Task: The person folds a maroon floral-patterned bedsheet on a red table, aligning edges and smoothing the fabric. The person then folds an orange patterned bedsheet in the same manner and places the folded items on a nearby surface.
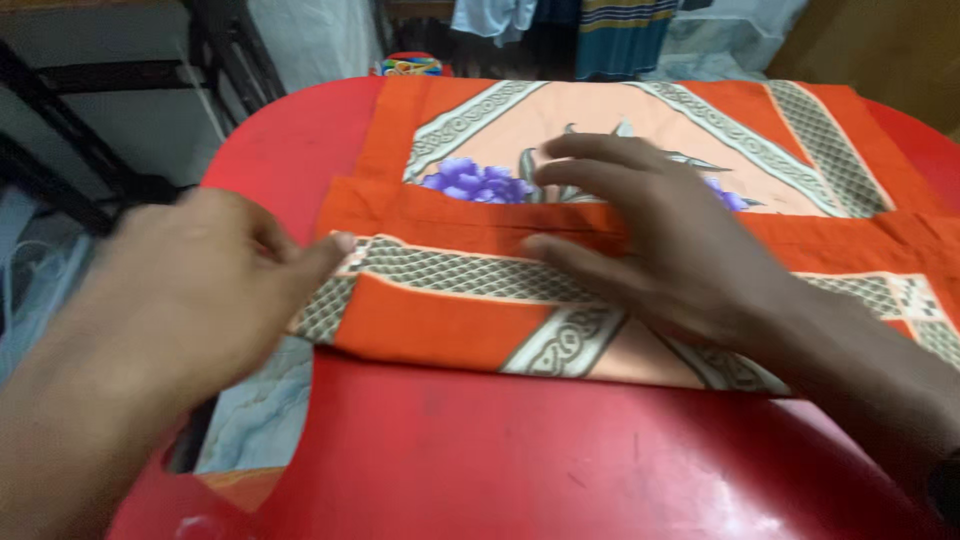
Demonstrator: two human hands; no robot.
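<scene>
From the head view, a folded orange patterned cloth lies mid-frame on the red table; thin and limp, probably light, best pinched at its edges. The right hand presses it flat, fingers spread. The left hand, loosely open, touches its left edge. Hanging clothes sit at upper centre; nothing obstructs.

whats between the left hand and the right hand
In the head view, only the folded cloth lies between them: left hand touches its left corner, right hand lies flat on it.

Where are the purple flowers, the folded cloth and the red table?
purple flowers [478, 182], head view, on the petals.
folded cloth [430, 315], head view, on its orange front fold.
red table [520, 460], head view, on its bare top.
</scene>
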